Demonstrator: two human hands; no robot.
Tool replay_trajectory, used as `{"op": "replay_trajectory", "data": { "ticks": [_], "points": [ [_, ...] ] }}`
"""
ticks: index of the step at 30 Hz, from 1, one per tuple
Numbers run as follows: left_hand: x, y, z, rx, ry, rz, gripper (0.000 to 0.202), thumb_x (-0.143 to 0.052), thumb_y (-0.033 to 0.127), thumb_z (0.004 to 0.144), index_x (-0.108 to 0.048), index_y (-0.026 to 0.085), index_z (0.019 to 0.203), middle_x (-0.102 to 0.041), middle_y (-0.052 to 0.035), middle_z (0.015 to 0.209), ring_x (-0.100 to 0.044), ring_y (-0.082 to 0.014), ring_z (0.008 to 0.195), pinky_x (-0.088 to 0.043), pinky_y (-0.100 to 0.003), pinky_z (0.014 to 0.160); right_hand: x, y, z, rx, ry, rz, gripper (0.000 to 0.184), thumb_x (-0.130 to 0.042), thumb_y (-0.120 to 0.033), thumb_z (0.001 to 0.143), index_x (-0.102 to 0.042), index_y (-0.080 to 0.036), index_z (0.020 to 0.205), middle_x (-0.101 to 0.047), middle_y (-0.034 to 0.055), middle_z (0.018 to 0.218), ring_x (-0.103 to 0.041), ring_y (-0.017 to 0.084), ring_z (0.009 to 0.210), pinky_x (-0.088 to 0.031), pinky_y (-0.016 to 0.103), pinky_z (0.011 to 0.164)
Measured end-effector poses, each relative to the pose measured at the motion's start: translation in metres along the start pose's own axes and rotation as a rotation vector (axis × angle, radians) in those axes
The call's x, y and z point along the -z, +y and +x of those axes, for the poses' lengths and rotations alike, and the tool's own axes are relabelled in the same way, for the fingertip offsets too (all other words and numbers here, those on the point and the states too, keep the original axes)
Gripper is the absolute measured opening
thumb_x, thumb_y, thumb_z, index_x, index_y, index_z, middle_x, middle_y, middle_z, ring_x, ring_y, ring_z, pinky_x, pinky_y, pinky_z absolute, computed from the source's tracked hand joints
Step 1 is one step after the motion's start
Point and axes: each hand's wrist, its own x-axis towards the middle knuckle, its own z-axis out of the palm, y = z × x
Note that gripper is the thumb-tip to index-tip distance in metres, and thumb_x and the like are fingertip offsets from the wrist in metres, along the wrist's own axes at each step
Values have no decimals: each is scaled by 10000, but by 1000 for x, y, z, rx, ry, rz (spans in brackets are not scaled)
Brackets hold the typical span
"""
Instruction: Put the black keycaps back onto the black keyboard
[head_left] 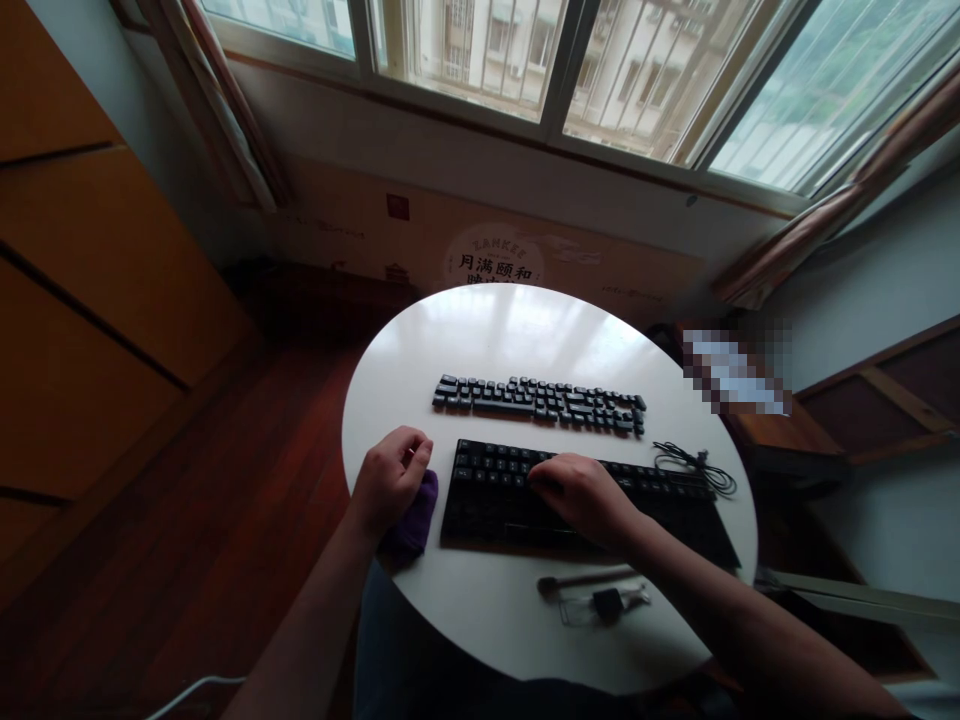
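A black keyboard (495, 495) lies on the round white table (510, 330) in front of me. My right hand (581, 495) rests on its middle with the fingers curled down onto the keys; whether they grip anything is hidden. Left of the keyboard, my left hand (390, 480) is closed over a purple cloth (414, 520) that lies at the table's edge. Beyond the keyboard, several loose black keycaps (538, 402) are laid out in rows shaped like a keyboard.
The keyboard's coiled black cable (694, 462) lies at its right end. A thin brush (585, 579) and a small wire keycap puller (604, 604) sit near the front edge. Windows, curtains and a printed cardboard sheet (495, 262) stand behind the table; wooden cabinets on the left.
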Motion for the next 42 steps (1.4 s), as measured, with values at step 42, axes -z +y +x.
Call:
{"op": "replay_trajectory", "data": {
  "ticks": [42],
  "points": [
    [2,-5,0,29,-30,-33,285,-466,395,949,-571,203,767,-610,-8,749,-571,-170,681,-444,-292,664,14,90,186,-69,-307,-229,246,-737,-136,799,-809,-303,966,-771,-1,985,-703,188,891,-519,286,816]
  ]
}}
